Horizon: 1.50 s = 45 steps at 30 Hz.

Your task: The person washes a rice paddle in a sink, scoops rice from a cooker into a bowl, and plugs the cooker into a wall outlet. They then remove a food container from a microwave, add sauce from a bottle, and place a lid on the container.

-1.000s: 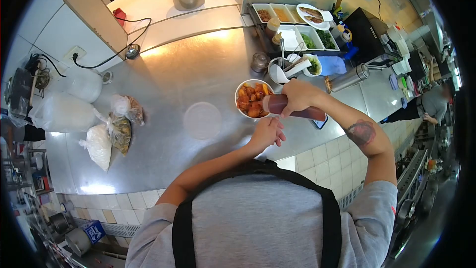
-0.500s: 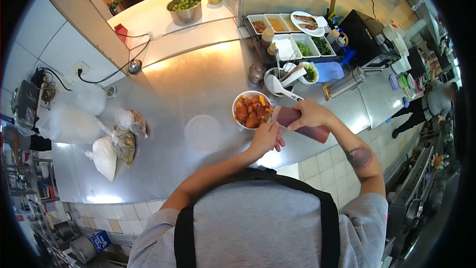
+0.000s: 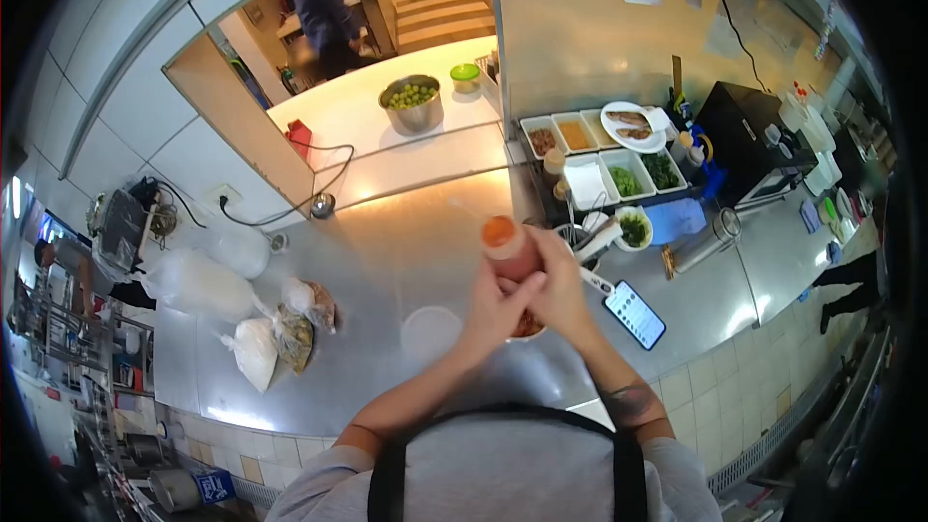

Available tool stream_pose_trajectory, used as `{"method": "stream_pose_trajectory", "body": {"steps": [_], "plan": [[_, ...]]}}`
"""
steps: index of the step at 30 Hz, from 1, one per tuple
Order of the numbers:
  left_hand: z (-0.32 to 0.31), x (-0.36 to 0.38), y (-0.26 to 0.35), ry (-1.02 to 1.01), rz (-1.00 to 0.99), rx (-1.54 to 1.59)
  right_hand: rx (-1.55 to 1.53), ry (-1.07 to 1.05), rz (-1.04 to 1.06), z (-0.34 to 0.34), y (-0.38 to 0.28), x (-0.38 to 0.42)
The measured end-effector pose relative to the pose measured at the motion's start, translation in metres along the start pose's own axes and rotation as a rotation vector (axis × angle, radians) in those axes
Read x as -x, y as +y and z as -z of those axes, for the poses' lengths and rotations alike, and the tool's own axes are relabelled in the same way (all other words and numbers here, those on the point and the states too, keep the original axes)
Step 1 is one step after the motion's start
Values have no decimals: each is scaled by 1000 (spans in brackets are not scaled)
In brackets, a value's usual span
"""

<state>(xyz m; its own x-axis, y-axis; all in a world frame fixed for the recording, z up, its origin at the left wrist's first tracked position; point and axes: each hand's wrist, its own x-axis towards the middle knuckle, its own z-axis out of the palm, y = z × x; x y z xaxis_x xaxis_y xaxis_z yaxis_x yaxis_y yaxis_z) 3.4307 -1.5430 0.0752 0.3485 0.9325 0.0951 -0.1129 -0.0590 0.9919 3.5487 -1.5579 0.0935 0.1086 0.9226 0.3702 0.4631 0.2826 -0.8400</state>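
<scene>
My right hand (image 3: 556, 280) is wrapped round the right side of a sauce bottle (image 3: 517, 256) with reddish contents. My left hand (image 3: 498, 304) also grips it, lower down on the left. The bottle stands roughly upright above the counter, its pale-rimmed end facing up and orange-red inside that rim. Below my hands, a bowl of red-sauced food (image 3: 528, 327) is mostly hidden. Left of it, a translucent round lid (image 3: 432, 332) lies flat on the counter. The white spoon (image 3: 595, 280) shows its handle just right of my right hand.
On the steel counter (image 3: 377, 251), filled plastic bags (image 3: 256, 353) lie left and a phone (image 3: 634, 314) lies right. Food trays (image 3: 623, 179), a plate of fish (image 3: 633, 126) and a black oven (image 3: 754, 145) line the back right. A pot of green fruit (image 3: 411, 111) stands on the pass-through ledge.
The sauce bottle has gone from tilted beside the bowl to roughly upright, and my left hand has joined my right on it. The view has shifted, showing the phone and more of the pass-through.
</scene>
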Motion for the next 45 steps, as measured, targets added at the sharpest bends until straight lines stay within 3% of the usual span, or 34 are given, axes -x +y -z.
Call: {"method": "stream_pose_trajectory", "body": {"steps": [1,5,7,9,12,15,19,21,25,27,28,31,32,36,38,39,40,41,42,45], "plan": [[7,-13,1,99,-32,-133,72,20,54,-13,2,-12],[49,-87,-21,23,137,75,334,21,153,-12,6,-53],[68,-146,-48,28,58,33,227,4,92,12,8,-57],[86,-215,-78,91,-95,-303,212,-18,49,48,11,-46],[105,-325,-123,167,-272,-465,-125,-7,-263,93,39,2],[102,-423,-159,282,-463,-538,-245,316,-476,114,54,59],[79,-507,-199,376,-302,-578,-233,624,-674,116,56,98],[70,-538,-233,418,-363,-581,-212,671,-719,118,57,106],[46,-542,-239,305,-146,-354,-189,687,-782,123,57,99],[58,-573,-280,352,-218,-355,-186,585,-760,128,68,93],[56,-565,-264,333,-84,-431,-122,531,-720,131,73,85],[75,-582,-281,181,77,-508,-14,483,-582,144,100,45],[68,-554,-247,145,87,-564,-38,484,-576,152,117,31],[90,-495,-230,35,-82,-859,-40,727,-419,192,199,-59],[88,-416,-188,-79,-217,-930,570,881,-222,225,242,-108],[92,-375,-174,-132,-290,-953,726,929,-132,246,262,-131],[92,-329,-159,-139,-309,-899,926,991,-177,260,275,-151],[92,-279,-143,-139,-318,-849,1045,963,-462,265,272,-167],[93,-230,-120,-144,-272,-866,1122,912,-581,278,297,-177],[100,-103,-87,-24,-79,-807,1093,246,-1242,287,279,-206]]}}
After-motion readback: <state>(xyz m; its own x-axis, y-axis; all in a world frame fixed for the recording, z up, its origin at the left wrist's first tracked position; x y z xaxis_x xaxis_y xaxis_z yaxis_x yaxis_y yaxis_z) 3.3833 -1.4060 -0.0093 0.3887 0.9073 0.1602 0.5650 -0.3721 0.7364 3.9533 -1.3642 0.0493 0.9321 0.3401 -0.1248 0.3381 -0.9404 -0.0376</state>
